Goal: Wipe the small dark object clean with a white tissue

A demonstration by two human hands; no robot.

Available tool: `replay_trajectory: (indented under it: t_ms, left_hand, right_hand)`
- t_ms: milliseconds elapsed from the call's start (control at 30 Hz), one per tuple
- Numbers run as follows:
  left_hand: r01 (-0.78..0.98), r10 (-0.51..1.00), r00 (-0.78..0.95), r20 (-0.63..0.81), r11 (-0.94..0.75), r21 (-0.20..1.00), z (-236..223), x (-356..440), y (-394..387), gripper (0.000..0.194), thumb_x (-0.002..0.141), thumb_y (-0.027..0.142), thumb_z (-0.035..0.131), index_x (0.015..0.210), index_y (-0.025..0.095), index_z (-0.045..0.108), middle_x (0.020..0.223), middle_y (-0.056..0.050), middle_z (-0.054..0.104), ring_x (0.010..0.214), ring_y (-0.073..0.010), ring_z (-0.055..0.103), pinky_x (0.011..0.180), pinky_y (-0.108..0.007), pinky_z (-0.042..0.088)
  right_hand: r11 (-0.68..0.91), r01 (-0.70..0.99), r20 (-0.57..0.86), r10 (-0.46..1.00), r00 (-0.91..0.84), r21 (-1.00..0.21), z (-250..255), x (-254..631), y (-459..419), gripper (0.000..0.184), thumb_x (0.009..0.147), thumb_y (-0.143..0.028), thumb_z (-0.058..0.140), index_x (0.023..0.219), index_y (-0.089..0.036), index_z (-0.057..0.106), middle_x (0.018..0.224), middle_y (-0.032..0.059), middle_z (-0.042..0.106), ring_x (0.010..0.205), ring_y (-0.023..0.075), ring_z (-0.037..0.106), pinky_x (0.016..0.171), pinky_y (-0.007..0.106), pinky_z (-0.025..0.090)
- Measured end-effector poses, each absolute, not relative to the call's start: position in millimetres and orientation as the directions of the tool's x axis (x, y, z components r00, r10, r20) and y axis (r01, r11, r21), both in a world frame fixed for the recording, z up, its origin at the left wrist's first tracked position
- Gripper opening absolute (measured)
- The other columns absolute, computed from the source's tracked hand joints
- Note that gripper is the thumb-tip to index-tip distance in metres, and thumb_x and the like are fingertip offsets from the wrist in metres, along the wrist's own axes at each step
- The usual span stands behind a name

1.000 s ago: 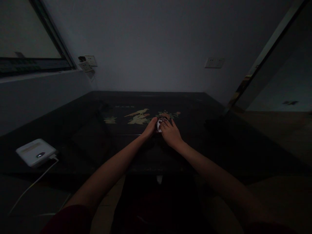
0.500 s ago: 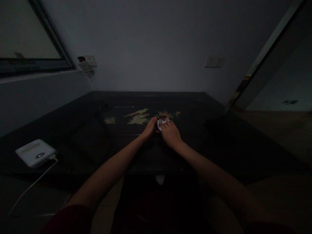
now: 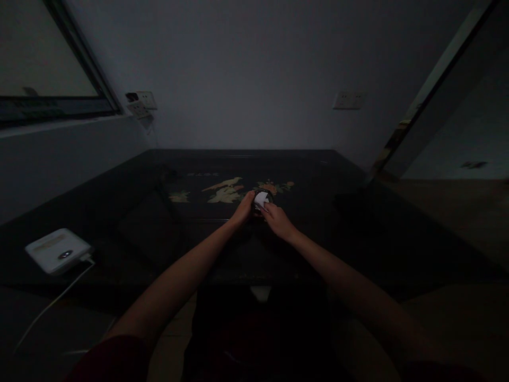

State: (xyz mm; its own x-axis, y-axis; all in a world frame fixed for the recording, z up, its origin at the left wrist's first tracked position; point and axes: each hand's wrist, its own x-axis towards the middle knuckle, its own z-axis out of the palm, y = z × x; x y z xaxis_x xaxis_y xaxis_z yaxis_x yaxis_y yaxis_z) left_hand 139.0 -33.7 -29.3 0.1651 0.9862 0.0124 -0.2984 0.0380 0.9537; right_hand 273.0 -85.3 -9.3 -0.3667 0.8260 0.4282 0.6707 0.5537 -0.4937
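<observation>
Near the middle of the head view, over a glossy black tabletop, a small, dark, round object with a shiny rim is gripped along its side by the partly curled left hand. Across its face, a white, tissue-like sheet is pinched by the nearly closed right hand. Well apart, a white, rounded-square box is set at the left.

Between the hands, a white sheet is seen. Beyond them, the black counter is decorated with a yellowish bird and orange flowers; left of them, a white box is marked with a tan band.
</observation>
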Motion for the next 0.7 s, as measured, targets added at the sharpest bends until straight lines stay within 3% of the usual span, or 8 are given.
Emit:
replay_trajectory:
  t_ms: [133,233,367,533,700]
  left_hand:
    - [-0.301,0.986,0.162,0.05,0.001,0.954,-32.7,138.7,-30.0,0.033,0.087,0.049,0.051,0.094,0.017,0.058,0.082,-0.002,0.061,0.068,-0.0123,0.057,0.054,-0.019,0.045]
    - [-0.325,0.985,0.134,0.11,-0.061,0.944,-36.0,139.4,-25.7,0.031,0.086,0.047,0.054,0.091,0.016,0.058,0.082,-0.002,0.061,0.071,-0.0115,0.056,0.059,-0.019,0.046]
    - [-0.332,0.98,0.168,0.105,-0.044,0.942,-39.2,140.0,-23.4,0.037,0.086,0.05,0.054,0.095,0.015,0.059,0.085,-0.003,0.063,0.07,-0.0125,0.057,0.059,-0.021,0.046]
    - [-0.34,0.982,0.155,0.109,-0.05,0.939,-39.1,140.7,-24.7,0.035,0.087,0.049,0.053,0.096,0.016,0.06,0.086,-0.004,0.064,0.068,-0.0128,0.056,0.057,-0.021,0.045]
    - [-0.319,0.988,0.14,0.071,-0.023,0.948,-37.5,140.5,-25.3,0.032,0.087,0.048,0.054,0.094,0.017,0.061,0.081,-0.003,0.064,0.07,-0.0154,0.058,0.06,-0.024,0.048]
  right_hand:
    - [0.598,0.72,0.462,0.78,-0.422,-0.352,-7.7,270.2,-90.2,0.024,0.093,-0.014,0.038,0.101,-0.013,0.061,0.106,0.0135,0.067,0.105,0.0207,0.059,0.092,0.032,0.043]
    - [0.596,0.771,0.476,0.758,-0.446,-0.227,-7.9,269.3,-92.4,0.03,0.092,-0.012,0.039,0.114,-0.01,0.059,0.12,0.0165,0.063,0.121,0.0238,0.052,0.106,0.042,0.034]
    - [0.565,0.82,0.497,0.738,-0.456,-0.087,-9.9,269.6,-92.2,0.037,0.092,-0.013,0.04,0.125,-0.008,0.054,0.133,0.0191,0.056,0.13,0.0273,0.045,0.112,0.052,0.025]
    - [0.537,0.843,0.514,0.716,-0.473,0.027,-7.9,269.5,-92.5,0.042,0.092,-0.012,0.039,0.131,-0.003,0.05,0.134,0.0204,0.055,0.13,0.029,0.047,0.113,0.051,0.026]
    - [0.517,0.854,0.519,0.717,-0.466,0.053,-2.5,268.9,-95.1,0.04,0.091,-0.013,0.041,0.129,-0.003,0.053,0.128,0.0215,0.06,0.121,0.0261,0.055,0.114,0.045,0.027]
